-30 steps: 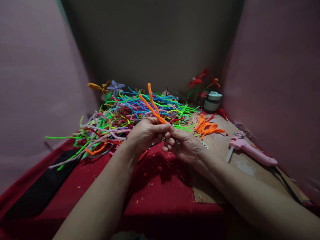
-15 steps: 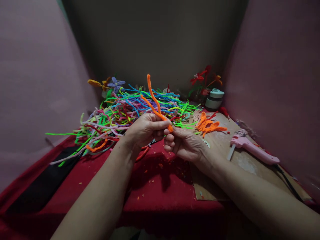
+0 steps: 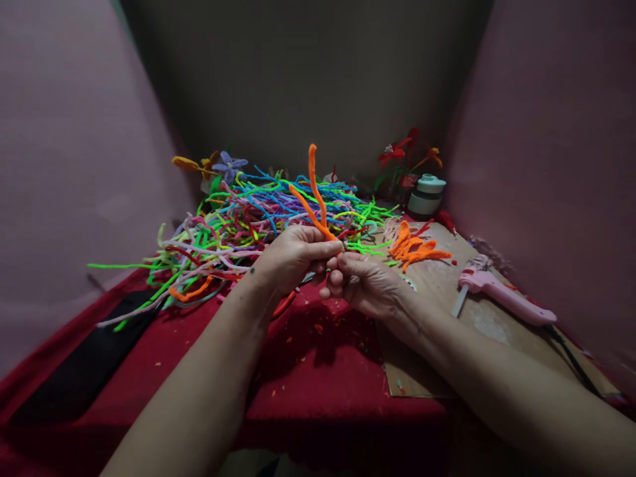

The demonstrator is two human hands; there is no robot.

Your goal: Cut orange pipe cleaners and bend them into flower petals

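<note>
The orange pipe cleaner (image 3: 314,199) is bent in two, with both strands rising in a narrow V just in front of the pile of pipe cleaners (image 3: 233,222). The longer strand stands nearly upright and the shorter one leans back over the pile. The fold sits low, pinched between the hands.

The left hand (image 3: 291,255) is at the near edge of the pile, its back turned up and its wrist straight. Its thumb and forefinger are pressed together on the fold, and the other fingers are curled under. The right hand (image 3: 368,285) meets it from the right, touching it. Its fingers are bent inward and its thumb is closed on the lower end of the same pipe cleaner, which is hidden inside the grip. Both forearms reach forward over the red cloth (image 3: 318,377) and converge in front of the pile.

Right of the pile, a few cut orange pieces (image 3: 417,248) lie on a cardboard sheet (image 3: 442,291). Farther right on it lies a pink glue gun (image 3: 501,298). A small jar (image 3: 427,195) and red flowers (image 3: 397,152) stand behind the pile's right end.
</note>
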